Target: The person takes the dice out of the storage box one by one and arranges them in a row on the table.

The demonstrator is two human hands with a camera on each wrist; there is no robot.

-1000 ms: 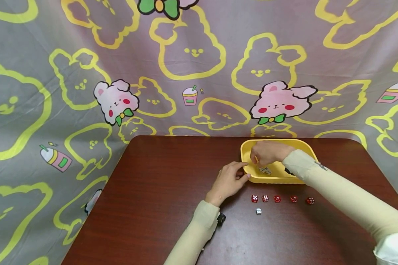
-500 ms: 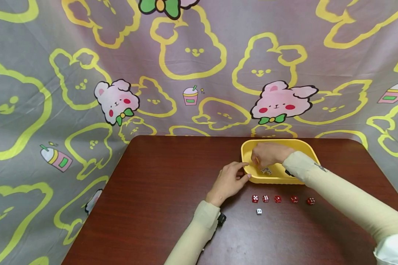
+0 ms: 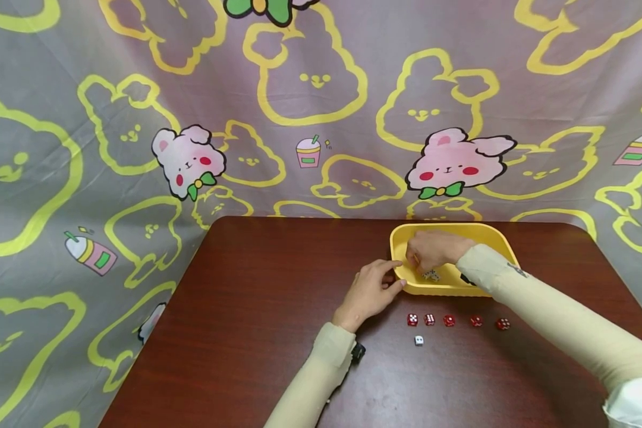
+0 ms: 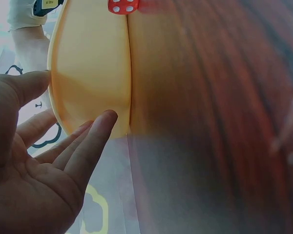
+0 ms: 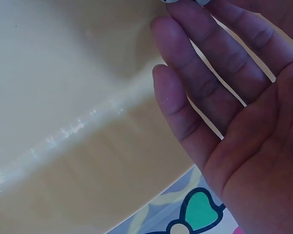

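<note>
A yellow plastic bin [image 3: 444, 289] stands near the table's far edge. My left hand [image 3: 368, 294] is at its left end, with thumb and fingertips against the rim and wall; in the left wrist view the fingers [image 4: 95, 141] are extended beside the wall. My right hand [image 3: 437, 248] reaches down inside the bin, over a small cluster of white dice [image 3: 433, 275]. In the right wrist view, bits of white dice [image 5: 170, 1] show at the fingertips along the top edge. The right thumb and index tip are hidden there, so I cannot tell whether they pinch a die.
Several red dice [image 3: 449, 320] form a row on the dark wooden table [image 3: 267, 285] in front of the bin. One white die [image 3: 419, 340] lies just nearer than the row's left end. A cartoon-print cloth [image 3: 310, 196] hangs behind the table.
The right hand's fingers shift slightly among the white dice in the bin, and the dice cluster looks a little different. The left hand stays at the rim.
</note>
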